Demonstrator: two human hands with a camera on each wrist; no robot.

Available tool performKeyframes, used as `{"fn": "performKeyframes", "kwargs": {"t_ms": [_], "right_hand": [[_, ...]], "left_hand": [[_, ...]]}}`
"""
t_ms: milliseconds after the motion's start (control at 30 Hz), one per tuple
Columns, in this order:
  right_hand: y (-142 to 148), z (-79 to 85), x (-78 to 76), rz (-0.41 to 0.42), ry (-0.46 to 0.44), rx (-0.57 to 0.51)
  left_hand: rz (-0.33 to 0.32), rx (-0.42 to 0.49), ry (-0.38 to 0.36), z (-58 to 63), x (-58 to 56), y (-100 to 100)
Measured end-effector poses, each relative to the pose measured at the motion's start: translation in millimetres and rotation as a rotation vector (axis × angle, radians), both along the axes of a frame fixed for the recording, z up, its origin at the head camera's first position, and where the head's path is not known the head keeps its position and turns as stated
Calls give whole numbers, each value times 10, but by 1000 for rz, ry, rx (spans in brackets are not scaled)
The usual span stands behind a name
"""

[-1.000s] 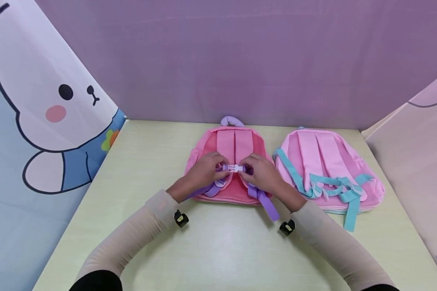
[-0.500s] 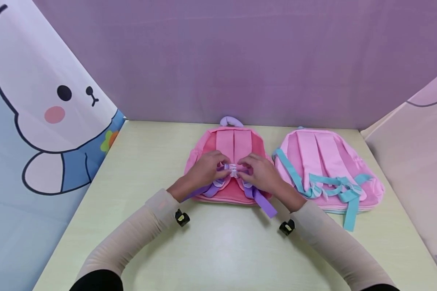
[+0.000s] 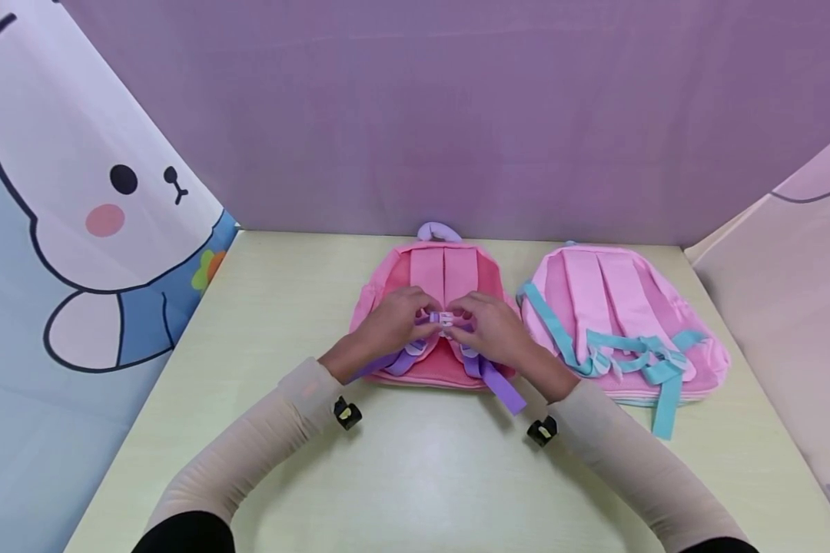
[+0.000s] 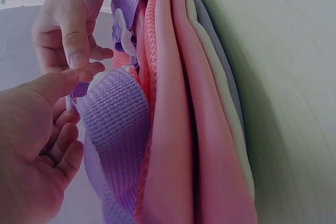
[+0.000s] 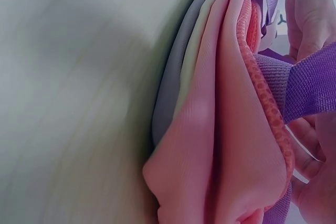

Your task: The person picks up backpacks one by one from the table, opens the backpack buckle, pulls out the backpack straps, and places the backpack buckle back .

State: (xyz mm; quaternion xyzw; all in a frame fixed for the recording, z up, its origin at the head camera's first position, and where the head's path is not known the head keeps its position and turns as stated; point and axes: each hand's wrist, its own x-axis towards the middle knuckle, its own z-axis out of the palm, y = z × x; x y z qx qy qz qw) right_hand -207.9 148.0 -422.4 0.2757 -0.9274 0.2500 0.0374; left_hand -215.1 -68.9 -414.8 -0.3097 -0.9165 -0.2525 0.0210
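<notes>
A coral-pink backpack [image 3: 425, 265] lies with its shoulder straps facing up. Over its middle, my left hand [image 3: 394, 319] pinches one side of a small pale plastic buckle [image 3: 443, 318] on a purple strap. From the other side, my right hand [image 3: 489, 326] holds the buckle's right-hand part between thumb and fingers. The two parts overlap at an angle, fingertips close around them. In the left wrist view, purple webbing [image 4: 118, 108] runs from the left fingers to the bag's side. Purple webbing [image 5: 315, 85] also crosses the right wrist view, covering part of the hands.
A lighter pink backpack [image 3: 574, 269] with knotted turquoise straps [image 3: 667, 372] lies close on the right. A loose purple strap end [image 3: 503, 390] hangs past the coral bag onto the table [image 3: 415, 484]. Behind the table's far edge hangs a purple cloth [image 3: 415, 123].
The buckle lay straight across between the hands a second ago; its right-hand part has since tilted. The right fingers have shifted slightly toward the left hand. Both bags have stayed in place.
</notes>
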Motion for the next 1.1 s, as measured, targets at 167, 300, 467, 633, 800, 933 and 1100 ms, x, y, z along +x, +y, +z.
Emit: {"fn": "performKeyframes", "kwargs": {"t_ms": [167,300,467,633,800,933,1100], "right_hand": [[-11,6,9,1,-4,4],[-5,-6,10,10,14,1],[-1,-19,6,8,21,-1],[3,-6,10,-3,12,-1],[8,-10,0,2,21,-8],[12,-12,-2,6,29,-18],[13,-22,-5,10,29,-39]], "left_hand": [[-16,16,6,-3,8,-6],[-20,20,2,-6,12,-8],[-21,9,-15,-11,7,-7],[25,-27,-108,-5,3,-26],[54,-49,-178,-5,-11,-68],[41,-33,-194,8,-21,-101],[41,-12,-232,33,-42,-124]]}}
